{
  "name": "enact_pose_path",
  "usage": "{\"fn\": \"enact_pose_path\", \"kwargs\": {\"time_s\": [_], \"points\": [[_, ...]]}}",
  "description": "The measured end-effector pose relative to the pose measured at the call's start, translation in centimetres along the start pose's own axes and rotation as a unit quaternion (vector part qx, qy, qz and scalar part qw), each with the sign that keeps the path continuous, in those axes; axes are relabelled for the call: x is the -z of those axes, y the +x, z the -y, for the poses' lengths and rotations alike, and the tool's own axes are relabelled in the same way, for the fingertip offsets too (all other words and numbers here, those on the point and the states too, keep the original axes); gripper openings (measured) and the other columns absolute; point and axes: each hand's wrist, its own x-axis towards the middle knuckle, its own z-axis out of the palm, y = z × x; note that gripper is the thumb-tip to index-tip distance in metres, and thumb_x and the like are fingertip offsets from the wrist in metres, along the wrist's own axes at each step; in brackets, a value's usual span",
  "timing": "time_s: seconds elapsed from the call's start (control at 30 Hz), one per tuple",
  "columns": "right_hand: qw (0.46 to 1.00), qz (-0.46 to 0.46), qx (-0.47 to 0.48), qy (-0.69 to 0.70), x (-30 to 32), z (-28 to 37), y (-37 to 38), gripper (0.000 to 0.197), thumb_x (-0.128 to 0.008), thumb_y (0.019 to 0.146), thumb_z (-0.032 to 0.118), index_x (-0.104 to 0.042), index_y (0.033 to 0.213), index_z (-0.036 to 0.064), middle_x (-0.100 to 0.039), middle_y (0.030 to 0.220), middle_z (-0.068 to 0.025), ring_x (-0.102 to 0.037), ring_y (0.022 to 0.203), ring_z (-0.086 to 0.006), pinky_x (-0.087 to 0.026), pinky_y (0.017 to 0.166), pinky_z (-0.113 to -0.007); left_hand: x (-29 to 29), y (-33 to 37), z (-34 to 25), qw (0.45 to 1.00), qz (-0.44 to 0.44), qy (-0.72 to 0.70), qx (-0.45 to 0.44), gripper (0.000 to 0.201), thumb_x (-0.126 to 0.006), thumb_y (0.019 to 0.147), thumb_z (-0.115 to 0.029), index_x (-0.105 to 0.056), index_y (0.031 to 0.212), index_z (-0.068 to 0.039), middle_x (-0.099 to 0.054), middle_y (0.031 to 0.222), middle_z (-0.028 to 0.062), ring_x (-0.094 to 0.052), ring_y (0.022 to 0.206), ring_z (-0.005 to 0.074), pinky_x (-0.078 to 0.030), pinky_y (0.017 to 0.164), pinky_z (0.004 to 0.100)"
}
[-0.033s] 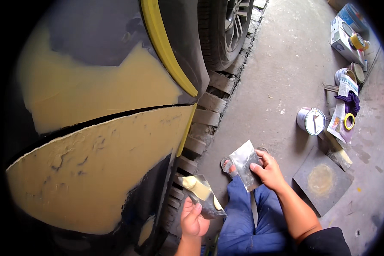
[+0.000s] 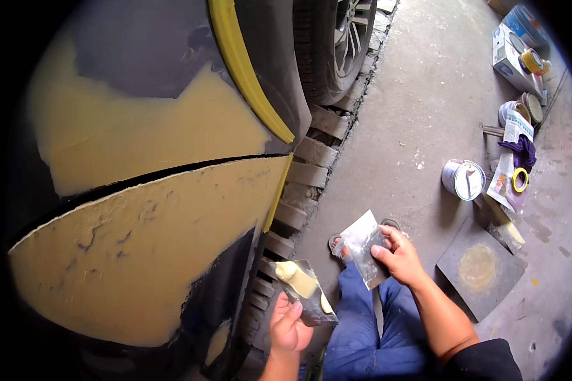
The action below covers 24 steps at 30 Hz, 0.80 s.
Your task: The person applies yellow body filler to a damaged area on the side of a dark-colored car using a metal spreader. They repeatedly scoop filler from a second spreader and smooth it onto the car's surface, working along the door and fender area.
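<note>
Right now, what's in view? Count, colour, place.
car body: 1, dark, left
filler: 3 patches, tan, car body
strips: 2, yellow, body edge
wheel: 1, black, top centre
slabs: many, grey, below wheel
tins: at least 2, white, right
tape: 1 roll, yellow, right
cloth: 1, purple, right
papers: count unclear, white, by cloth
box: 1, white, upper right
tub: 1, yellow, by box
bucket: 1, blue, upper right
board: 1, grey, lower right
sheets: 2, grey, one per hand
paste: 2 dabs, cream, left sheet
trousers: 1, blue, lower centre
left hand: 1, bare, lower centre
right hand: 1, bare, lower centre
</note>
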Motion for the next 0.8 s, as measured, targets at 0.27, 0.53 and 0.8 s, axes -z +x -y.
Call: {"fn": "enact_pose_path", "kwargs": {"time_s": [0.27,0.53,0.8], "points": [[0.979,0.191,-0.051,0.041,-2.3,0.7,-3.4,0.049,-0.066,0.090,0.008,-0.047,0.134,-0.0024,-0.059,0.121,-0.0068,-0.056,0.108,-0.0115,-0.045,0.094,-0.028,-1.6,-0.9,-0.2,0.993,0.099,-0.021,0.064,0.037,-0.054,0.089,0.002,-0.054,0.125,-0.003,-0.057,0.128,0.0161,-0.053,0.121,0.0299,-0.037,0.109,0.0464],[0.994,0.075,-0.005,-0.073,-0.7,0.6,-5.2,0.050,-0.069,0.088,0.008,-0.047,0.132,-0.0027,-0.062,0.114,-0.0064,-0.058,0.104,-0.0127,-0.047,0.091,-0.028,-2.2,-2.8,-1.0,0.994,0.093,-0.003,0.055,0.037,-0.054,0.091,0.000,-0.054,0.127,-0.003,-0.040,0.146,0.0218,-0.048,0.128,0.0297,-0.036,0.109,0.0459],[0.933,0.043,0.220,-0.281,-0.7,3.4,-6.5,0.054,-0.044,0.080,-0.007,-0.053,0.132,0.0052,-0.054,0.130,-0.0184,-0.054,0.120,-0.0309,-0.038,0.104,-0.039,-4.7,-3.5,-3.2,0.979,0.028,0.113,-0.170,0.026,-0.051,0.094,0.000,-0.051,0.120,0.000,-0.059,0.121,0.0132,-0.056,0.113,0.0221,-0.041,0.104,0.0406]]}}
